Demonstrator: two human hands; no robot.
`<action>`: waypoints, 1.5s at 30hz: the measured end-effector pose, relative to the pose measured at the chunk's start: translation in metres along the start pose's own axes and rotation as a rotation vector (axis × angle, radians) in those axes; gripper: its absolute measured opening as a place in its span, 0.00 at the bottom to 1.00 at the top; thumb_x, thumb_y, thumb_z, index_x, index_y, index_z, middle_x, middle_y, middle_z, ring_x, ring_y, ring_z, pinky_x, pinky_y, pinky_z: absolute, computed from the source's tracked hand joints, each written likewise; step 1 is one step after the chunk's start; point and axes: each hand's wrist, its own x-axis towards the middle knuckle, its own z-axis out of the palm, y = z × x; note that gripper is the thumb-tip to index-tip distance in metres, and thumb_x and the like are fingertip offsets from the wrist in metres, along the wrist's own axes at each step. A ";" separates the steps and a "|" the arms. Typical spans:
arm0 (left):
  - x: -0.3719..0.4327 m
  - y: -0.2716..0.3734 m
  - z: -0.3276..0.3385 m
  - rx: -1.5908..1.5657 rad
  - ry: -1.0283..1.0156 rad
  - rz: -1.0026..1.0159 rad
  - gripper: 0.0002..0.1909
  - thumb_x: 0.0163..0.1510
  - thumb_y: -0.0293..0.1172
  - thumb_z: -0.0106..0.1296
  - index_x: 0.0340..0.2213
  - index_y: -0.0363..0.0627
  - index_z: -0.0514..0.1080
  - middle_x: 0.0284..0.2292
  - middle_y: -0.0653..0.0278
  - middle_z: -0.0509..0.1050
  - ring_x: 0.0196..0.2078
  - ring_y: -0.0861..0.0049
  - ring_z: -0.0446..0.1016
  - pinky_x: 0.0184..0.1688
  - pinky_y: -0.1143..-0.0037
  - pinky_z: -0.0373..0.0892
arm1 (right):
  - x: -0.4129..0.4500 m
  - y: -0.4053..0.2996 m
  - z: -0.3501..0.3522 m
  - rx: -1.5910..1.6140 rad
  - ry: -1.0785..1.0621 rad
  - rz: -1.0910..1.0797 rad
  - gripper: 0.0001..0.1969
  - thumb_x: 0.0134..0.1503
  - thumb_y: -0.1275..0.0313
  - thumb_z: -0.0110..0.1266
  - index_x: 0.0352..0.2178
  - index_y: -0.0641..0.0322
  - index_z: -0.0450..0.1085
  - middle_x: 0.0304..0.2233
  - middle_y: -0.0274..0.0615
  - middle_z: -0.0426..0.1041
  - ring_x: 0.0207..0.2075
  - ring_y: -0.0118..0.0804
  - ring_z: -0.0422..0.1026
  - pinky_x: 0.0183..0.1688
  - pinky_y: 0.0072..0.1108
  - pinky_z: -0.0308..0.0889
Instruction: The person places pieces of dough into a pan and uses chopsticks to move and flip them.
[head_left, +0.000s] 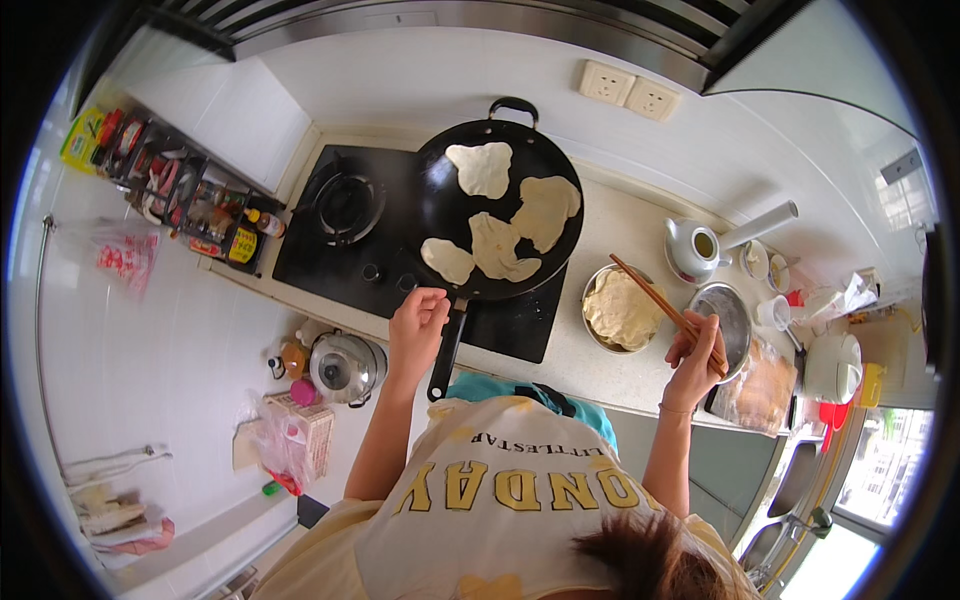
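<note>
My right hand (697, 360) grips a pair of wooden chopsticks (660, 304), their tips over a metal bowl (584, 315) heaped with pale flattened dough pieces (619, 311). Loosely curled, my left hand (420, 334) is beside the black handle (448, 352) of a large frying pan (465, 210); I see nothing held in it. Inside the pan lie several flat dough pieces: a whitish one (484, 169) at the back, a darker one (547, 210) on the right, another (499, 247) in the middle, and a small one (448, 260) near the front left.
The pan covers part of a black gas hob (337, 277), whose left burner (346, 201) is bare. Right of the dough bowl are a white teapot (686, 255), another metal bowl (739, 315) and a plastic-covered board (757, 386). A seasoning rack (202, 202) stands at left.
</note>
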 end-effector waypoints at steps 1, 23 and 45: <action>0.000 -0.003 -0.003 0.038 0.009 0.000 0.09 0.58 0.28 0.51 0.37 0.33 0.72 0.33 0.60 0.77 0.34 0.80 0.76 0.37 0.80 0.73 | 0.000 -0.001 0.003 -0.013 -0.024 -0.007 0.21 0.63 0.58 0.46 0.31 0.68 0.75 0.15 0.34 0.67 0.11 0.20 0.60 0.14 0.12 0.50; -0.019 -0.014 -0.044 0.206 0.236 -0.042 0.07 0.56 0.29 0.53 0.34 0.39 0.73 0.29 0.61 0.77 0.29 0.76 0.76 0.32 0.77 0.69 | -0.040 0.052 0.162 -0.107 -0.670 0.233 0.18 0.62 0.63 0.49 0.26 0.68 0.75 0.15 0.34 0.68 0.12 0.21 0.65 0.15 0.15 0.59; 0.137 -0.027 0.007 1.037 -0.539 0.286 0.01 0.38 0.31 0.62 0.17 0.53 0.79 0.21 0.68 0.76 0.36 0.69 0.70 0.44 0.65 0.55 | -0.032 0.077 0.155 0.092 -0.227 0.508 0.23 0.63 0.61 0.45 0.23 0.71 0.73 0.12 0.37 0.66 0.08 0.24 0.60 0.11 0.16 0.53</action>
